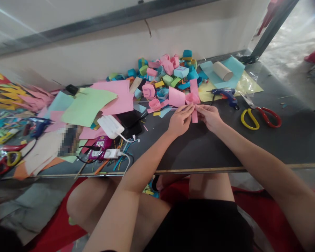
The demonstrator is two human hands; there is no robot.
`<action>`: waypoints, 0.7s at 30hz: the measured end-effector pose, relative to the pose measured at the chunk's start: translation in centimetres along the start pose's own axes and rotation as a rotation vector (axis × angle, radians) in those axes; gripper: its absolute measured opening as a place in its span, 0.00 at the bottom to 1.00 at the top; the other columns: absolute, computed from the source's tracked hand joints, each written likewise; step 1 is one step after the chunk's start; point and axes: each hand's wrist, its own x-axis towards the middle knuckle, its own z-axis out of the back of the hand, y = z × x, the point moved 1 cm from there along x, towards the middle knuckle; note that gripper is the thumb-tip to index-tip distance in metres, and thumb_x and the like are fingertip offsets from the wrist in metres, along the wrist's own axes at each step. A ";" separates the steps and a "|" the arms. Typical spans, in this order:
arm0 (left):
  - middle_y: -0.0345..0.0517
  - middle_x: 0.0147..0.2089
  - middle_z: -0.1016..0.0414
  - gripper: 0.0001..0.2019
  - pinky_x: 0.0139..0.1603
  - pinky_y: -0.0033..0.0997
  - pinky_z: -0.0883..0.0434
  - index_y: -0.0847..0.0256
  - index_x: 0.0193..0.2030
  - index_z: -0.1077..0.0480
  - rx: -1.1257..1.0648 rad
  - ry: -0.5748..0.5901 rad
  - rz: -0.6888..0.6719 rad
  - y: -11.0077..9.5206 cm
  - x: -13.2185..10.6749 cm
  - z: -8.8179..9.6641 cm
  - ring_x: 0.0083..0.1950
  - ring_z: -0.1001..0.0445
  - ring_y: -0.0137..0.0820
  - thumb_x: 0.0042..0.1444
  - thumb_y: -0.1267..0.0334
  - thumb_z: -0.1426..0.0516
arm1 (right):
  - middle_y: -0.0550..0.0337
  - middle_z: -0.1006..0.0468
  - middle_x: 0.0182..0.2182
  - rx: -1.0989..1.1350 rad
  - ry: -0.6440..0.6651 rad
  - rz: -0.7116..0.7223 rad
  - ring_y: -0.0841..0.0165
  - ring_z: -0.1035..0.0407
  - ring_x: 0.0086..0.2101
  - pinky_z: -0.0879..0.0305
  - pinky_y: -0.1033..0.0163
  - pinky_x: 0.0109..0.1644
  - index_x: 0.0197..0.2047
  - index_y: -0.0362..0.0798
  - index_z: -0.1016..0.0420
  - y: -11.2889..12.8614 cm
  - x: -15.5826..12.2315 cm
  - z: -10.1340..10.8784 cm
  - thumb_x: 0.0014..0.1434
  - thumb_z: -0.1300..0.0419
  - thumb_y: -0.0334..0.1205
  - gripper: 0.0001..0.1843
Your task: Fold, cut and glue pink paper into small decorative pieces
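Both of my hands meet over the dark low table [199, 147], pinching a small pink paper strip [194, 116] between their fingertips. My left hand [180, 120] grips the strip from the left and my right hand [209, 116] grips it from the right. Just beyond my fingers lie a pink folded sheet [176, 97] and a small pink paper piece [192, 98]. Behind them is a heap of several small folded paper boxes [168, 75] in pink, blue and green.
A blue glue gun [227, 94] and red-and-yellow scissors [259, 116] lie to the right. A cardboard roll [222, 71] rests on blue paper. Pink and green sheets [94, 103], a white charger [110, 126] and a power strip [102, 145] crowd the left. Table front edge [199, 170] runs above my knees.
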 end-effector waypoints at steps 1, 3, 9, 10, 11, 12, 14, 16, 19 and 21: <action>0.52 0.64 0.22 0.19 0.66 0.46 0.28 0.57 0.61 0.24 -0.068 -0.031 0.059 -0.1 0.0 0.0 0.65 0.25 0.40 0.68 0.63 0.47 | 0.54 0.15 0.31 -0.007 -0.004 0.013 0.65 0.22 0.30 0.23 0.60 0.33 0.34 0.48 0.18 0.0 0.0 0.0 0.44 0.24 0.62 0.26; 0.52 0.63 0.21 0.18 0.57 0.39 0.24 0.56 0.61 0.23 -0.211 -0.114 0.223 -0.1 0.0 -0.1 0.62 0.23 0.39 0.67 0.56 0.43 | 0.54 0.14 0.32 -0.009 -0.014 0.049 0.65 0.21 0.30 0.23 0.60 0.34 0.33 0.48 0.17 -0.1 -0.1 -0.2 0.45 0.24 0.60 0.24; 0.47 0.45 0.14 0.18 0.39 0.31 0.27 0.57 0.46 0.17 -0.414 -0.202 0.487 0.6 -0.1 -0.7 0.39 0.20 0.32 0.59 0.46 0.36 | 0.54 0.13 0.34 -0.146 -0.033 0.209 0.63 0.19 0.34 0.21 0.57 0.38 0.35 0.49 0.14 0.2 -0.7 -0.6 0.51 0.27 0.56 0.18; 0.47 0.44 0.14 0.18 0.39 0.31 0.27 0.57 0.44 0.16 -0.423 -0.213 0.486 0.7 -0.1 -0.7 0.38 0.21 0.32 0.59 0.45 0.36 | 0.53 0.13 0.34 -0.193 -0.036 0.243 0.62 0.19 0.35 0.21 0.57 0.39 0.36 0.49 0.13 0.3 -0.8 -0.6 0.52 0.28 0.56 0.18; 0.46 0.43 0.14 0.18 0.39 0.31 0.27 0.57 0.43 0.16 -0.432 -0.227 0.484 0.8 -0.1 -0.7 0.38 0.21 0.32 0.58 0.45 0.36 | 0.53 0.13 0.35 -0.236 -0.039 0.275 0.61 0.19 0.36 0.21 0.57 0.39 0.36 0.49 0.13 0.4 -0.9 -0.6 0.53 0.28 0.56 0.18; 0.46 0.43 0.14 0.18 0.39 0.30 0.27 0.57 0.43 0.16 -0.438 -0.237 0.482 0.9 -0.1 -0.7 0.39 0.21 0.32 0.58 0.45 0.36 | 0.53 0.13 0.35 -0.271 -0.042 0.302 0.61 0.19 0.36 0.20 0.57 0.38 0.37 0.49 0.13 0.5 -0.9 -0.6 0.53 0.28 0.56 0.19; 0.46 0.42 0.14 0.19 0.38 0.29 0.28 0.58 0.43 0.16 -0.439 -0.245 0.481 0.9 -0.1 -0.7 0.39 0.21 0.31 0.57 0.45 0.35 | 0.53 0.13 0.35 -0.318 -0.048 0.338 0.60 0.18 0.36 0.20 0.56 0.38 0.37 0.49 0.13 0.6 -0.9 -0.6 0.53 0.28 0.57 0.19; 0.47 0.41 0.15 0.20 0.36 0.28 0.30 0.59 0.44 0.16 -0.426 -0.243 0.480 0.9 0.0 -0.7 0.38 0.22 0.30 0.56 0.45 0.35 | 0.53 0.13 0.35 -0.336 -0.049 0.361 0.61 0.18 0.35 0.20 0.56 0.39 0.37 0.49 0.13 0.7 -0.9 -0.6 0.54 0.29 0.56 0.19; 0.47 0.40 0.15 0.20 0.35 0.28 0.30 0.59 0.44 0.16 -0.423 -0.233 0.476 1.0 0.0 -0.5 0.35 0.24 0.28 0.55 0.45 0.34 | 0.53 0.13 0.35 -0.349 -0.044 0.399 0.61 0.18 0.36 0.20 0.56 0.42 0.36 0.49 0.13 0.5 -0.9 -0.6 0.55 0.30 0.54 0.16; 0.47 0.38 0.15 0.20 0.36 0.29 0.29 0.59 0.42 0.16 -0.417 -0.226 0.472 1.1 0.0 -0.3 0.33 0.24 0.29 0.55 0.44 0.34 | 0.54 0.13 0.35 -0.374 -0.046 0.418 0.61 0.18 0.36 0.21 0.56 0.42 0.36 0.49 0.13 0.3 -0.9 -0.5 0.56 0.31 0.52 0.14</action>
